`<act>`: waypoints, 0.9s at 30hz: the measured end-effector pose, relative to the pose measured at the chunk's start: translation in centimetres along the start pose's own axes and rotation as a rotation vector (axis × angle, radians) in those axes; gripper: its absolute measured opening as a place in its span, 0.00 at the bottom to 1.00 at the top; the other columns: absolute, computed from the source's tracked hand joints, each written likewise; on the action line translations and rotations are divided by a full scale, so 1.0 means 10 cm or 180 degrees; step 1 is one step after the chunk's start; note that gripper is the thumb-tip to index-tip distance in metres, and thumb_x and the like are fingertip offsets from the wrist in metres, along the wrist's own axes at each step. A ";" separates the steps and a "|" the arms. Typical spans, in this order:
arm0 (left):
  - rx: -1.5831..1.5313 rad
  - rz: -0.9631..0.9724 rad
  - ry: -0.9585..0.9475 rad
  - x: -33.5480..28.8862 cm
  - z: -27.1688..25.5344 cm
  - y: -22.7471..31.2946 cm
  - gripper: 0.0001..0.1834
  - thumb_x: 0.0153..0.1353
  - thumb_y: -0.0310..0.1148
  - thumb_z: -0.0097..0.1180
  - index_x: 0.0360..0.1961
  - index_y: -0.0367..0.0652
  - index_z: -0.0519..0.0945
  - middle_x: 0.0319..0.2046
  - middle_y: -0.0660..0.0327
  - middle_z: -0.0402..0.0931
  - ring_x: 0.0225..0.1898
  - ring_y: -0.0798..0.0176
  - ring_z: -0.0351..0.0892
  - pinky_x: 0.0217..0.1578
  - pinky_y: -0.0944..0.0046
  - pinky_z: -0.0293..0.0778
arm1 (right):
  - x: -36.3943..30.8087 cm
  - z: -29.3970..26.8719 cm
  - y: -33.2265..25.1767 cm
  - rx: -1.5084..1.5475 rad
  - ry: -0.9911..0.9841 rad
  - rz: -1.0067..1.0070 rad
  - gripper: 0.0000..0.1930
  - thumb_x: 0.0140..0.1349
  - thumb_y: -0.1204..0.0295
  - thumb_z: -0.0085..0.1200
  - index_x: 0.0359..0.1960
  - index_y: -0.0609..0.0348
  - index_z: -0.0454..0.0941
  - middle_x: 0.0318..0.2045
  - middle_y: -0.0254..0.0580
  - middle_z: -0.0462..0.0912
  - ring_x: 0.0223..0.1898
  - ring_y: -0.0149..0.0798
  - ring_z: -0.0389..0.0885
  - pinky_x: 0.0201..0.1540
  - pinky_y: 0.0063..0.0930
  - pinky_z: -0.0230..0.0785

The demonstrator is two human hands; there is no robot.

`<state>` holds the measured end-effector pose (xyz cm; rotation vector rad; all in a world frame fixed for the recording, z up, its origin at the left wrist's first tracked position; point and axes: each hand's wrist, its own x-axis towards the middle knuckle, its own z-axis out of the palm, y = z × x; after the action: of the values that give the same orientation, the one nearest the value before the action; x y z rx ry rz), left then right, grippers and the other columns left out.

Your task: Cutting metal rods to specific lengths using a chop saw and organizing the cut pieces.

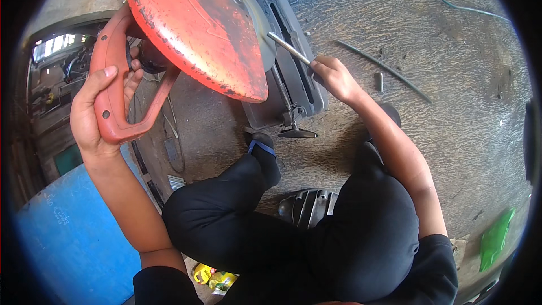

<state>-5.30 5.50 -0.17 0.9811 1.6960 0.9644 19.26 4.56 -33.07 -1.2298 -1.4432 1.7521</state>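
Note:
My left hand (90, 104) is wrapped round the red D-shaped handle (116, 110) of a chop saw, its thumb over the outer side and its fingertips showing inside the loop. The scuffed red blade guard (197, 28) covers most of the grey cutting disc (265, 39). My right hand (337, 81) grips one end of a short metal rod (289, 48). The rod's other end points up and left, at the disc's edge; whether it touches the disc I cannot tell. Beneath lies the saw's dark base (302, 62), with a threaded vise screw (282, 89) and its crank handle (297, 133).
A thin rod (384, 70) and a short metal piece (379, 82) lie on the rough floor to the right. Between my legs is a finned metal part (307, 208). A blue surface (79, 231) stands at the left. A hose (451, 4) curves at the far right.

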 end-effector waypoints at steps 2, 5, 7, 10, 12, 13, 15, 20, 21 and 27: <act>-0.0081 0.0003 0.0044 0.00 0.01 0.00 0.29 0.56 0.27 0.52 0.58 0.24 0.63 0.48 0.43 0.71 0.46 0.54 0.74 0.53 0.56 0.70 | -0.01 0.03 0.01 -0.0089 0.0023 -0.0093 0.20 0.65 0.62 0.41 0.27 0.68 0.77 0.21 0.53 0.78 0.29 0.48 0.79 0.36 0.38 0.68; -0.0079 0.0016 0.0026 0.00 0.03 -0.01 0.29 0.56 0.27 0.52 0.58 0.24 0.63 0.49 0.43 0.71 0.47 0.53 0.74 0.53 0.56 0.70 | -0.05 0.05 -0.03 -0.0217 0.0114 -0.0243 0.18 0.65 0.63 0.43 0.28 0.68 0.77 0.21 0.55 0.77 0.29 0.51 0.78 0.35 0.40 0.67; -0.0080 0.0016 0.0021 0.01 0.02 -0.01 0.29 0.56 0.27 0.52 0.58 0.24 0.63 0.49 0.43 0.71 0.47 0.53 0.74 0.53 0.55 0.70 | -0.06 0.06 -0.05 -0.0255 0.0185 -0.0294 0.17 0.65 0.63 0.45 0.28 0.68 0.77 0.21 0.57 0.76 0.28 0.54 0.78 0.34 0.42 0.67; -0.0100 0.0016 -0.0012 0.02 0.00 -0.01 0.29 0.56 0.27 0.52 0.58 0.24 0.63 0.49 0.43 0.71 0.47 0.53 0.74 0.53 0.55 0.70 | -0.07 0.09 -0.02 -0.0497 0.0390 -0.0503 0.14 0.64 0.66 0.48 0.29 0.68 0.76 0.20 0.60 0.75 0.26 0.58 0.76 0.32 0.43 0.67; -0.0117 0.0012 -0.0030 0.02 -0.01 -0.01 0.29 0.56 0.27 0.52 0.58 0.24 0.63 0.49 0.43 0.71 0.48 0.53 0.74 0.53 0.55 0.70 | -0.07 0.11 0.01 -0.0597 0.0486 -0.0713 0.12 0.63 0.68 0.50 0.29 0.67 0.76 0.19 0.60 0.74 0.25 0.61 0.75 0.29 0.43 0.67; -0.0093 0.0027 -0.0039 0.01 -0.01 -0.01 0.28 0.56 0.27 0.52 0.57 0.24 0.63 0.49 0.43 0.71 0.48 0.53 0.74 0.53 0.55 0.70 | -0.07 0.12 0.01 -0.0597 0.0482 -0.0715 0.12 0.63 0.68 0.50 0.29 0.67 0.76 0.19 0.60 0.74 0.25 0.61 0.75 0.29 0.43 0.67; -0.0086 0.0029 -0.0057 0.02 -0.01 -0.03 0.28 0.56 0.27 0.52 0.57 0.24 0.63 0.49 0.43 0.72 0.48 0.53 0.74 0.54 0.55 0.70 | -0.08 0.11 0.01 -0.0659 0.0554 -0.0776 0.11 0.62 0.69 0.51 0.28 0.66 0.76 0.18 0.59 0.74 0.23 0.60 0.74 0.27 0.43 0.67; -0.0111 -0.0014 -0.0018 0.02 -0.01 -0.01 0.29 0.56 0.27 0.52 0.58 0.24 0.63 0.49 0.43 0.72 0.48 0.53 0.73 0.54 0.55 0.69 | -0.11 0.11 0.04 -0.0816 0.0673 -0.1096 0.09 0.61 0.70 0.52 0.27 0.65 0.75 0.19 0.58 0.75 0.24 0.60 0.75 0.27 0.44 0.68; -0.0110 -0.0015 -0.0014 0.01 -0.01 0.00 0.29 0.56 0.27 0.52 0.58 0.24 0.63 0.49 0.43 0.72 0.48 0.53 0.73 0.54 0.55 0.69 | -0.10 0.11 0.04 -0.0907 0.0680 -0.1173 0.09 0.60 0.71 0.52 0.27 0.64 0.75 0.21 0.58 0.76 0.25 0.60 0.76 0.28 0.44 0.69; -0.0191 0.0028 0.0049 -0.02 0.13 0.01 0.29 0.56 0.27 0.52 0.59 0.25 0.62 0.50 0.44 0.71 0.50 0.53 0.73 0.55 0.56 0.69 | -0.10 0.13 0.07 -0.1437 0.0975 -0.1358 0.07 0.58 0.71 0.54 0.30 0.63 0.77 0.26 0.56 0.79 0.28 0.57 0.78 0.32 0.45 0.71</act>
<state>-4.00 5.54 -0.40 0.9447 1.6672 1.0252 18.64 2.93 -33.40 -1.2214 -1.8011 0.9419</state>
